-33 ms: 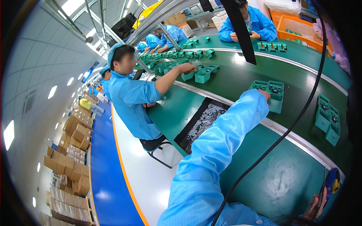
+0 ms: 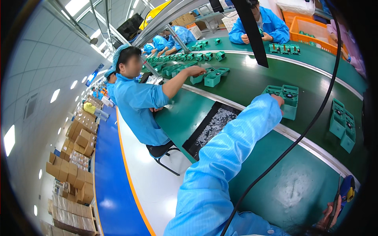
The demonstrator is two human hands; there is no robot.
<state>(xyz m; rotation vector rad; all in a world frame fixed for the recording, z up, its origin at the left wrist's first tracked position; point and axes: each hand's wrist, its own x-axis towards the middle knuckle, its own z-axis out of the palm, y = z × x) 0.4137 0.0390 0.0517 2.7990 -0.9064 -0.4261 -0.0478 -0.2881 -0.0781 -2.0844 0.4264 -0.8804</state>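
My left arm reaches across the bench in a blue sleeve. My left hand, mostly hidden by the cuff, is closed at the near left edge of a pair of green plastic housings with round black parts inside. At the lower right rim my right hand is partly in view, its fingers curled round a dark, slim handle. A blue-and-yellow tool is by those fingers; its exact kind is unclear. Another joined pair of green housings lies on the belt, farther right.
A black tray of small whitish pieces sits left of my forearm. A black cable hangs across the view. On my left a co-worker handles green housings. An orange crate stands at the far right.
My left hand and the pair of housings at it have shifted very slightly to the right. Nothing else has visibly moved.
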